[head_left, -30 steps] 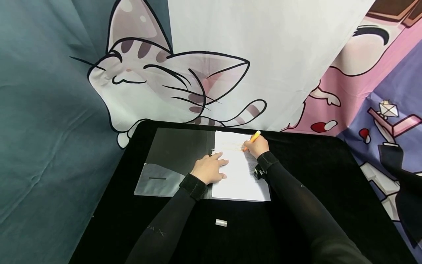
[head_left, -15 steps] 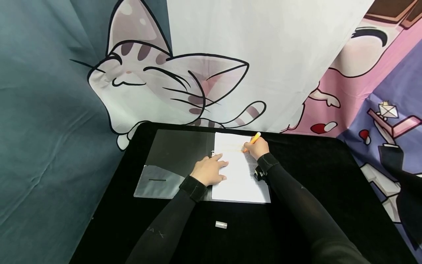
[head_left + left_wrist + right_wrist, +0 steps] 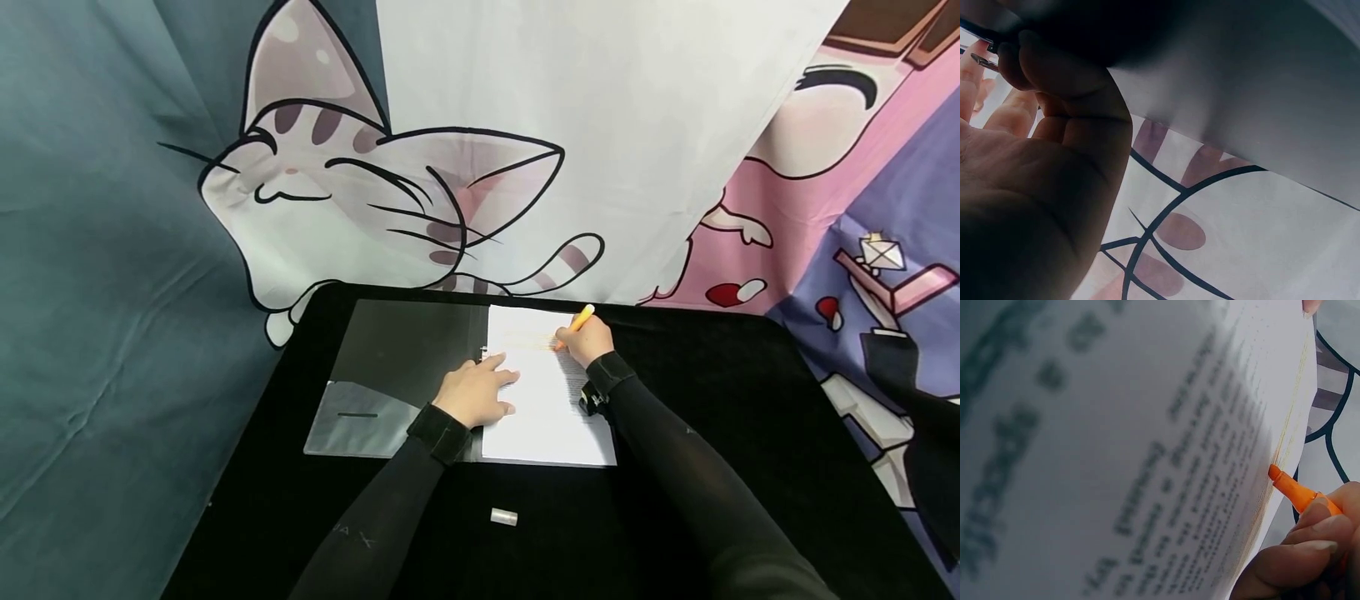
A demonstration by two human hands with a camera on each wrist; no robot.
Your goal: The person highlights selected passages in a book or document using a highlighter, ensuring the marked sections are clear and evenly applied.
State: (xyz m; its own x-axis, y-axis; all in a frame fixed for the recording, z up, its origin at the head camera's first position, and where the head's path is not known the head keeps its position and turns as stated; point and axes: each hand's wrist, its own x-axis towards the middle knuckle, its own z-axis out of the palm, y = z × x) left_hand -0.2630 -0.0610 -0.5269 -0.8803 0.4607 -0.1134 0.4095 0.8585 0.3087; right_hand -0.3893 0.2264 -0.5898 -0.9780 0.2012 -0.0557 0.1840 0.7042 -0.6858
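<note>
In the head view, my right hand (image 3: 590, 339) pinches an orange highlighter (image 3: 581, 318) with its tip on the upper part of a printed page (image 3: 551, 425). Up close in the right wrist view, the orange tip of the highlighter (image 3: 1297, 495) meets the paper at lines marked in yellow and orange. My left hand (image 3: 472, 395) rests on the page's left side, fingers spread and straight, beside the binder rings. The page lies on the right half of an opened dark folder (image 3: 408, 333). Seen from the left wrist, my left hand (image 3: 1035, 150) is in shadow.
A clear pocket (image 3: 363, 417) covers the lower corner of the folder's left cover. Nearer to me on the black tabletop (image 3: 697, 358) lies a small pale cylinder (image 3: 504, 517). A cloth printed with a cartoon cat (image 3: 300, 217) hangs behind the table.
The head view has tilted up slightly, so everything sits a little lower in it. Both hands keep nearly the same places on the page, the highlighter still in the right hand.
</note>
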